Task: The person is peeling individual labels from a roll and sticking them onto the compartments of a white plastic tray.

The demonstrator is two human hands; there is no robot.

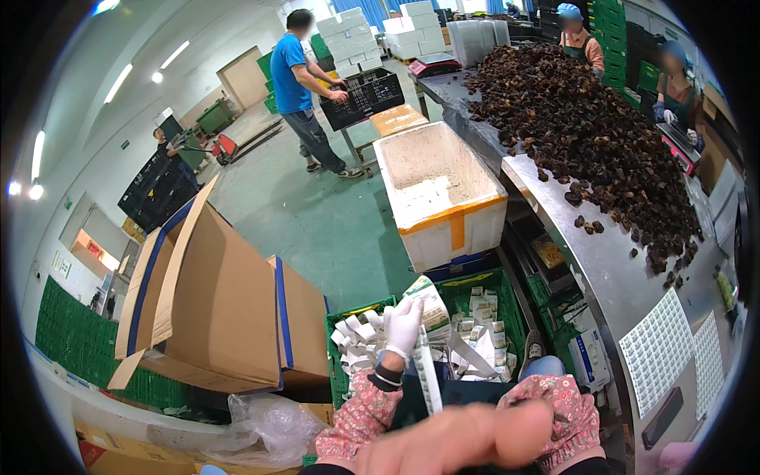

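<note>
My left hand, in a white glove, holds a roll of printed labels above the green crates. A narrow label strip hangs beside it and passes behind my right hand. That bare hand is large and blurred near the camera at the bottom; its grip cannot be made out. Both forearms wear pink floral sleeves. Below, one green crate holds white rolls; another green crate holds printed label rolls and loose strips.
A steel table bears a heap of dark brown pieces, label sheets and a phone. A foam box stands ahead, cardboard boxes at left. Several people are around, one at a black crate.
</note>
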